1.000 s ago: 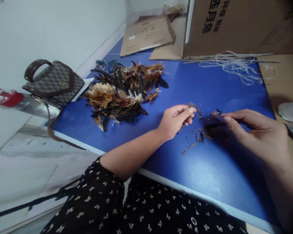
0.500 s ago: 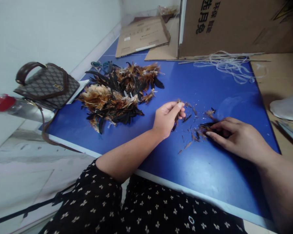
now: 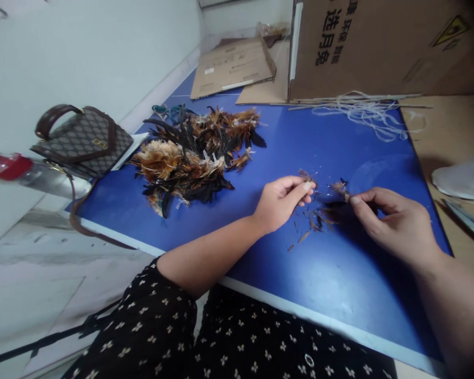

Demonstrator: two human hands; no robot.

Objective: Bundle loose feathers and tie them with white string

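Observation:
My left hand (image 3: 286,202) is closed in a pinch on a few small brown feathers (image 3: 308,176) whose tips poke out past the thumb. To its right, my right hand (image 3: 395,218) pinches the end of a small brown and dark feather tuft (image 3: 340,188) between thumb and forefinger, just above the blue tabletop (image 3: 332,284). Loose brown and black feathers (image 3: 318,218) lie scattered on the table between and below the hands. A big heap of bundled brown, cream and black feathers (image 3: 197,158) lies further left.
At the left edge are a patterned handbag (image 3: 90,142) and a red-capped bottle (image 3: 43,176). Flattened cardboard (image 3: 233,66) and a large carton (image 3: 371,47) stand at the back. White string (image 3: 363,110) lies across thin sticks; scissors (image 3: 468,218) rest at the right.
My right hand has lifted off the loose feather pile and now pinches the small tuft above it. My left hand has shifted slightly right and down, its feathers still pinched.

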